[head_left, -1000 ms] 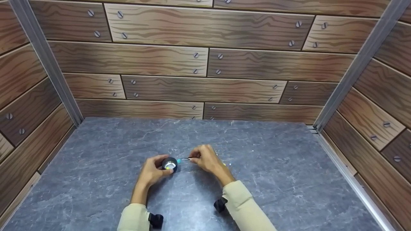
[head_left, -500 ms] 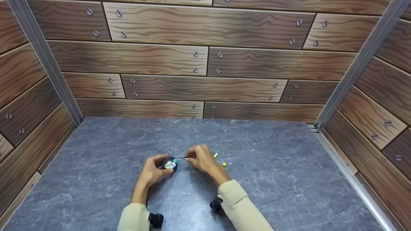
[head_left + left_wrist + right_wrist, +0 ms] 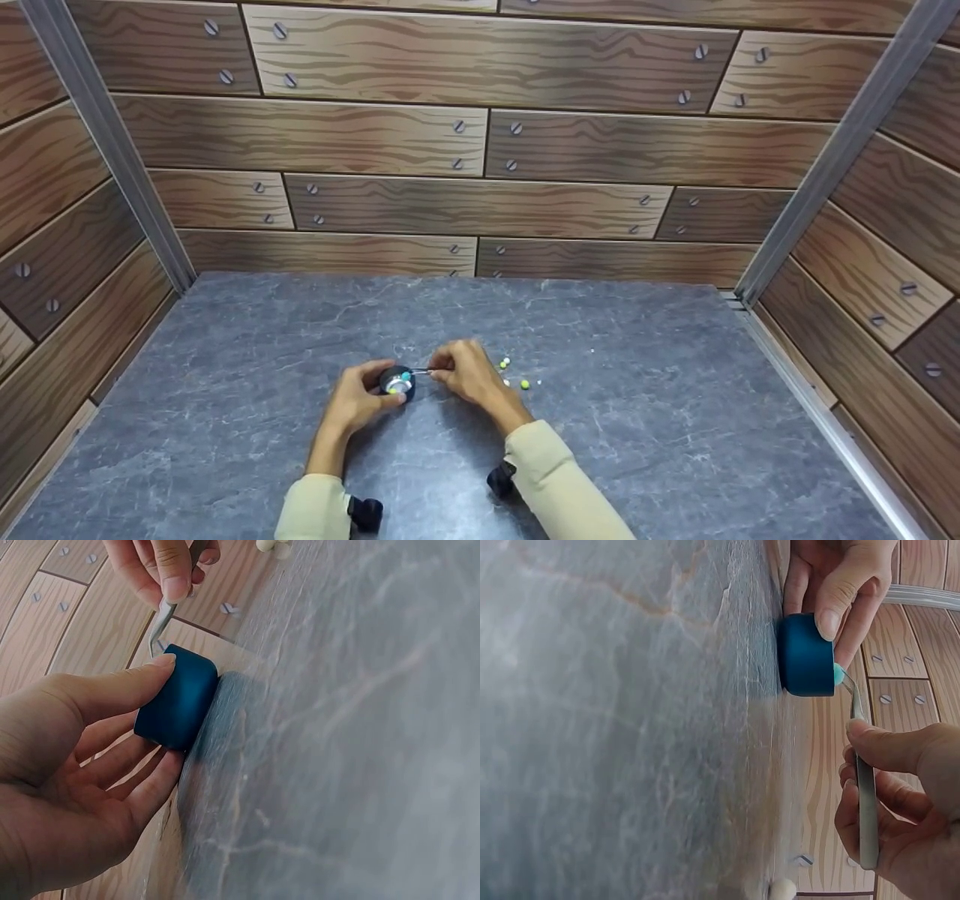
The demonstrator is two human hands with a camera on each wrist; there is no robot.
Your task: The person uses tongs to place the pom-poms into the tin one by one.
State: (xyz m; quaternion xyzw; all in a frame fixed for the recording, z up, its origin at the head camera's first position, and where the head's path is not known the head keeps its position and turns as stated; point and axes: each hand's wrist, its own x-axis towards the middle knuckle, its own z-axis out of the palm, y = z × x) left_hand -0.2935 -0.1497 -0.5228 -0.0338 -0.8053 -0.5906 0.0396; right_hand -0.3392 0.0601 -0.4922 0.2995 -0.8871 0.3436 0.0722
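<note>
My left hand [image 3: 354, 403] grips a small round dark-blue cup [image 3: 180, 701] by its side, thumb at the rim. The cup stands upright on the table, and its silvery inside shows in the head view, with a yellow bead [image 3: 392, 391] in it. In my right hand [image 3: 471, 373] is a pair of bent-tip metal tweezers [image 3: 866, 802], held between thumb and fingers. A turquoise bead [image 3: 838, 674] sits at the tweezers' tips, right at the cup's mouth. Most of that bead is hidden behind the rim in the right wrist view.
Several loose beads lie right of my right hand, among them a yellow bead [image 3: 524, 385] and a white bead [image 3: 506, 361]. The grey marbled table [image 3: 637, 420] is bounded by wood-patterned panels [image 3: 480, 142] at the back and sides.
My right hand has moved left, bringing the turquoise bead from just outside the cup's right rim to over its opening. Beads behind that hand now show. My left hand and the cup stay put.
</note>
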